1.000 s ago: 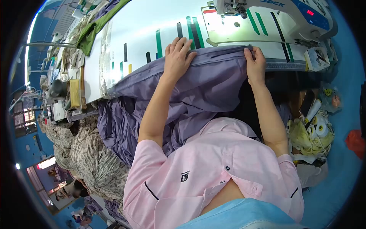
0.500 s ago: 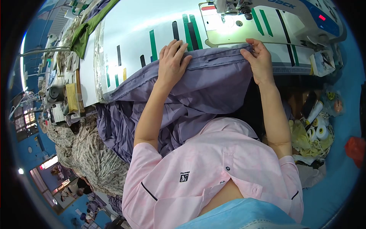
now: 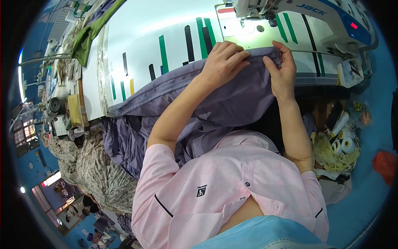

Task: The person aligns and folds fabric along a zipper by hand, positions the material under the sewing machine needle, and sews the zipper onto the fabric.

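Note:
A large piece of purple fabric (image 3: 244,89) lies over the front edge of the sewing table, with a long folded, seamed strip along its upper edge. My right hand (image 3: 282,70) pinches the fabric's right corner between thumb and fingers. Just to its left, my left hand (image 3: 224,64) is closed on the same upper edge, fingers bent over the cloth and pointing right. The fingertips partly hide the seam there. Behind both hands stands the sewing machine (image 3: 309,12), its needle area lit; the fabric is apart from the needle.
Green and black tape strips (image 3: 189,43) mark the white tabletop (image 3: 137,54). A small box (image 3: 350,72) sits at the right edge. Thread spools (image 3: 347,145) and scraps lie lower right. Patterned fabric (image 3: 103,170) is heaped at left, and green cloth (image 3: 85,43) hangs at the far left.
My left hand has slid right along the fabric edge toward my right hand, its spread fingers now drawn together. My right hand keeps its pinch on the corner, nearly in place.

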`<state>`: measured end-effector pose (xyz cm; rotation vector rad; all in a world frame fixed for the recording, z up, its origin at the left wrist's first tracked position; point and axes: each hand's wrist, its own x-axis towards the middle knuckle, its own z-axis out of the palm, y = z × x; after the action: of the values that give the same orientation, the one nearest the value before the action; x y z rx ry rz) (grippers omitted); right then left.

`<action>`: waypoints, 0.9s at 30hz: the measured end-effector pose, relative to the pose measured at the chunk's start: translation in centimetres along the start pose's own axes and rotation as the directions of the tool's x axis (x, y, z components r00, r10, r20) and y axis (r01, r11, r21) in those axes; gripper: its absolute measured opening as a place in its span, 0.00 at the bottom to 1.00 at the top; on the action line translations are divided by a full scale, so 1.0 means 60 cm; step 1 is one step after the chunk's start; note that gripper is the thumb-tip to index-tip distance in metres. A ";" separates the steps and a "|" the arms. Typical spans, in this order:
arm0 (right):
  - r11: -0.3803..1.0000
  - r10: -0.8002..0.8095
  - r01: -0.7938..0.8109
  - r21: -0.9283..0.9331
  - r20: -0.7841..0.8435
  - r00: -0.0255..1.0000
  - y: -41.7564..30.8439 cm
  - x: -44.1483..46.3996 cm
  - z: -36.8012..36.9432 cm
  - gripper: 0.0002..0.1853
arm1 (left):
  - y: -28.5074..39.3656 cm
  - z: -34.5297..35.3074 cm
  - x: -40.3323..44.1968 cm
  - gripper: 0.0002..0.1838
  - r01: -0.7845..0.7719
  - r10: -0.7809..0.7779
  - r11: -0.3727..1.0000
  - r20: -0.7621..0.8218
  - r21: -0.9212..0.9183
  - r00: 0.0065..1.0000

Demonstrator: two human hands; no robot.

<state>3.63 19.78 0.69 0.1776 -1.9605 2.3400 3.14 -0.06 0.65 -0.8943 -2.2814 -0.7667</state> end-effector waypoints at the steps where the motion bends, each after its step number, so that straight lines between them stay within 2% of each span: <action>1: 1.000 -0.003 0.003 0.002 0.003 1.000 0.000 0.000 -0.001 0.24 | 0.001 0.006 0.006 0.15 -0.002 0.003 1.000 0.013 -0.029 1.000; 5: 0.998 -0.055 0.056 -0.032 0.024 0.998 -0.005 0.000 0.001 0.26 | 0.004 0.014 0.019 0.14 0.089 -0.079 0.990 0.095 -0.113 0.992; 9: 0.980 -0.154 0.154 -0.123 0.004 0.988 0.002 0.003 0.003 0.26 | 0.012 0.004 0.036 0.13 0.248 -0.202 0.944 0.212 -0.218 0.956; 11: 0.975 -0.183 0.181 -0.128 -0.003 0.983 0.003 0.003 0.007 0.26 | 0.015 -0.001 0.045 0.12 0.345 -0.272 0.893 0.263 -0.289 0.926; 14: 0.977 -0.188 0.182 -0.111 -0.050 0.981 0.002 0.005 0.012 0.27 | 0.024 -0.019 0.065 0.10 0.521 -0.412 0.816 0.379 -0.251 0.828; 17: 0.982 -0.116 0.124 0.145 -0.062 0.991 -0.016 0.004 0.018 0.27 | 0.022 -0.026 0.073 0.10 0.493 -0.397 0.824 0.336 -0.280 0.854; 20: 0.963 -0.050 0.078 0.259 -0.112 0.992 -0.020 -0.001 0.000 0.26 | 0.014 -0.036 0.078 0.08 0.509 -0.403 0.803 0.348 -0.310 0.846; 23: 0.926 0.212 -0.189 0.327 -0.038 0.976 -0.024 -0.013 -0.027 0.23 | 0.008 -0.046 0.081 0.08 0.432 -0.334 0.857 0.335 -0.281 0.881; 26: 0.892 0.402 -0.407 0.194 0.068 0.913 -0.036 -0.015 -0.042 0.19 | 0.009 -0.050 0.084 0.08 0.423 -0.313 0.852 0.348 -0.308 0.884; 27: 0.891 0.392 -0.404 0.205 0.101 0.915 -0.029 -0.014 -0.043 0.18 | 0.011 -0.049 0.085 0.08 0.421 -0.304 0.849 0.356 -0.320 0.884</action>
<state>4.64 22.67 1.83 -0.1673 -1.9040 2.8403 1.33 0.42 6.27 -0.7841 -2.6592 -1.3807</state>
